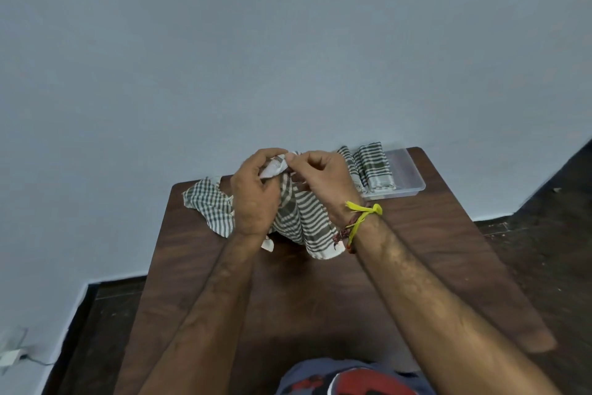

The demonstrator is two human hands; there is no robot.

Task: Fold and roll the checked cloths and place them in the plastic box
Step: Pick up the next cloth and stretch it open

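Note:
A green-and-white checked cloth [301, 218] hangs bunched above the dark wooden table [320, 292], its lower end touching the top. My left hand [253, 196] and my right hand [323, 183] both pinch its upper edge, close together. A second loose checked cloth [208, 202] lies crumpled at the table's far left. In the clear plastic box [410, 176] at the far right corner lie two rolled checked cloths [371, 167], side by side at its left end.
The table's far edge meets a pale blue wall [288, 58]. Dark floor [544, 234] shows on both sides. A white plug with a cable [12, 356] lies at the lower left. My right wrist wears a yellow thread band [362, 215].

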